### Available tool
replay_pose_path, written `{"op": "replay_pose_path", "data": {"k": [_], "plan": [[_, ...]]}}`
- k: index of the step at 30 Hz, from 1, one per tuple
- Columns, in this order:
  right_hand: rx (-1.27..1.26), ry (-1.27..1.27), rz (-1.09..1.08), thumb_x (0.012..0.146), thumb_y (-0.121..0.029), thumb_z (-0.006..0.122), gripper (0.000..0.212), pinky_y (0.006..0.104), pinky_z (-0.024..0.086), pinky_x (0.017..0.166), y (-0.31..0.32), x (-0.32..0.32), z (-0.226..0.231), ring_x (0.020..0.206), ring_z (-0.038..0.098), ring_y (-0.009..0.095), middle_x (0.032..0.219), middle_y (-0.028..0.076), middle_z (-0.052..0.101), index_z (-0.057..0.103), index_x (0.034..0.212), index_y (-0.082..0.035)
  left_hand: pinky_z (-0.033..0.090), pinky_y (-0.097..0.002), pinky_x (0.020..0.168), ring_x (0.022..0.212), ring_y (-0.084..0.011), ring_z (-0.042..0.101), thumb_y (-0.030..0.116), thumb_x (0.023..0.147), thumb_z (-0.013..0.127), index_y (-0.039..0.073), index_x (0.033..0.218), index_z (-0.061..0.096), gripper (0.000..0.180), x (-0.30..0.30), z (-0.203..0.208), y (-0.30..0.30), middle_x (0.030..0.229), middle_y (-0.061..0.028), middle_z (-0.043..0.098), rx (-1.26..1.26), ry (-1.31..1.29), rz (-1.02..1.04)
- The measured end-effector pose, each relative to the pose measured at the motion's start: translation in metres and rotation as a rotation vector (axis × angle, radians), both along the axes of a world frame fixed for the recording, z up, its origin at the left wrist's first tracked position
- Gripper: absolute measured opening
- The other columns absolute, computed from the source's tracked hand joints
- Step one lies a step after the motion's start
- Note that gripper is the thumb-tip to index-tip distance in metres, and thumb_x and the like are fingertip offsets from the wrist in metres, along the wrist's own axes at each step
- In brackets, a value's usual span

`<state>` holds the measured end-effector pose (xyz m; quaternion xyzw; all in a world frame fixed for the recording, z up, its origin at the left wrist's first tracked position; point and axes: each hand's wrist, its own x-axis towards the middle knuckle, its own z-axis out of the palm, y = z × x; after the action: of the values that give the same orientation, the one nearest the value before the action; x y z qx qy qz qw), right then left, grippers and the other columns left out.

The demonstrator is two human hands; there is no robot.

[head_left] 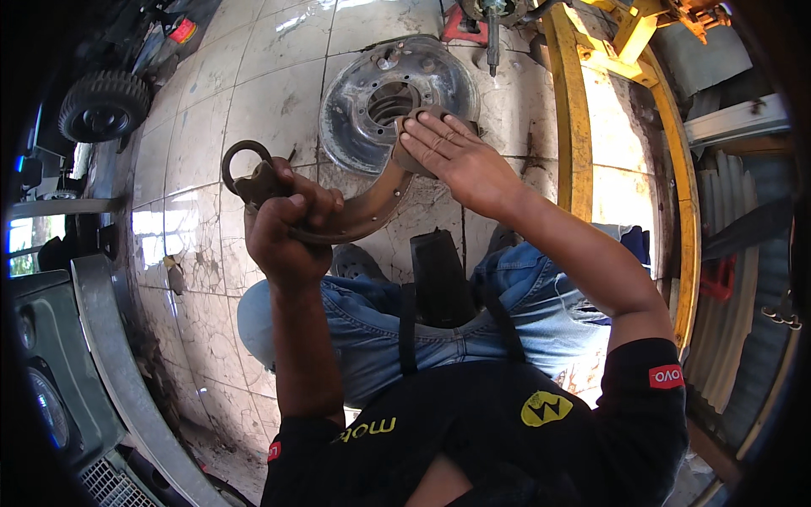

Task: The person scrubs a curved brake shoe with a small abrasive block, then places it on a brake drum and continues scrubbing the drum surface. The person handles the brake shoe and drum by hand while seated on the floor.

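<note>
A curved brown brake shoe [363, 211], with small rivets along its band, hangs tilted in front of me. My left hand [287, 215] is closed around its lower left part, fingers and thumb wrapped over it. A ring-shaped end [245, 160] sticks out above that fist. My right hand [460, 160] lies over the shoe's upper right end, fingers straight and together, pressing a brown flat piece [401, 145] that looks like sandpaper. Its thumb is hidden. Just beyond, a round metal backing plate [345, 118] with a large centre hole lies on the floor.
A yellow steel frame [573, 127] stands at the right, with a metal shaft [492, 51] and a red stand [463, 27] at the far side. At the left are a vehicle's front bumper [127, 380] and a tyre [103, 106]. Cracked tiles [270, 93] cover the floor.
</note>
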<state>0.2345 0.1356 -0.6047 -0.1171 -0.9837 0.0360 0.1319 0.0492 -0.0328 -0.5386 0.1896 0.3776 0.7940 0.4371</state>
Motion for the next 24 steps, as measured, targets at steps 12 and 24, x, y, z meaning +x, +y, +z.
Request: {"op": "replay_pose_path", "data": {"k": [12,24], "plan": [[-0.102,0.114,0.021,0.091,-0.009,0.045,0.051,0.0431,0.029,0.117,-0.027,0.001,-0.009,0.140,0.039,0.028,0.149,0.014,0.044,0.045,0.142,-0.005,0.046,-0.0406,0.069,0.058,-0.0172,0.045,0.007,0.073,0.047,0.002,0.103,0.045,0.031,0.002,0.000,0.006,0.065,-0.0048,0.045,-0.006,0.009,0.013],[-0.151,0.136,0.043,0.081,0.004,0.049,0.068,0.0432,0.025,0.120,-0.026,0.000,-0.011,0.143,0.034,0.025,0.153,0.010,0.039,0.039,0.147,-0.008,0.047,-0.0414,0.070,0.058,-0.0171,0.045,0.008,0.073,0.048,0.003,0.104,0.045,0.032,0.000,0.000,0.003,0.065,-0.0048,0.045,0.006,0.007,0.000]]}}
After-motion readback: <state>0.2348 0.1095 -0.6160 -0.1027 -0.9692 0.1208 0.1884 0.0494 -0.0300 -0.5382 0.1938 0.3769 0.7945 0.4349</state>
